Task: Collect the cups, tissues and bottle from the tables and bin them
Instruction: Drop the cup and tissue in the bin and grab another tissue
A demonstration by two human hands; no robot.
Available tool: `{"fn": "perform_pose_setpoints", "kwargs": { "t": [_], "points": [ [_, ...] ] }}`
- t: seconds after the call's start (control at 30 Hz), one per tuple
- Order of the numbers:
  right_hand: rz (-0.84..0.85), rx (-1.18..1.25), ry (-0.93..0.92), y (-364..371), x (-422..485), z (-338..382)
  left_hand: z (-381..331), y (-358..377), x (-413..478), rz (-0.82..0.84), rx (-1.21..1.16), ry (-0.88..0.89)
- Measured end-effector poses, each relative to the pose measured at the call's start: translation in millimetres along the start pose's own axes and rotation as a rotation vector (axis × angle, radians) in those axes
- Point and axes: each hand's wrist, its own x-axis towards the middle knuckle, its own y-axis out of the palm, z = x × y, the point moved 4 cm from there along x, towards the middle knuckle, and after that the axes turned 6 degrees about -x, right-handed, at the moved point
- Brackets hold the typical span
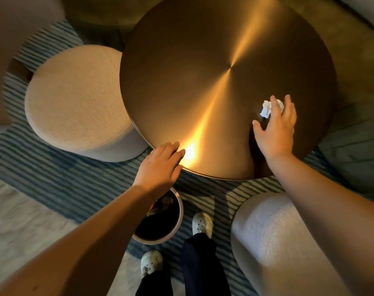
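Crumpled tissue point(266, 110) at 4 o'clock on round brass table point(203, 82), lying at 12 o'clock of the nearer right hand point(275, 129), fingers spread, gripping nothing; left hand point(158, 165) flat, fingers straight, on rim at 7 o'clock, above waste bin point(180, 214).

tissue point(268, 108) on table point(203, 82), bin point(160, 218) below near edge

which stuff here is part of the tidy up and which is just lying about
Job: crumpled tissue on the round brass table; bin on the floor; right hand over the tissue.
Lying about: beige pouf; grey pouf; striped rug.
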Motion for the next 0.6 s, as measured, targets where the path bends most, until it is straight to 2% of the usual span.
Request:
{"fn": "perform_pose_setpoints", "kwargs": {
  "t": [0.1, 0.33, 0.43, 0.6],
  "points": [
    [0.087, -0.017, -0.015, 12, 11, -3, 3, 6, -1, -0.008, 0.016, -0.003],
    [-0.085, 0.041, -0.072, 6, -7, -3, 8, 8, -4, -0.003, 0.008, 0.025],
    [-0.061, 0.113, -0.065, 2, -27, 4, 8, 7, -6, 0.024, 0.005, 0.042],
    [0.024, 0.313, -0.158, -3, -94, 39, 15, 1, -34, 0.059, 0.025, 0.061]
  ]
}}
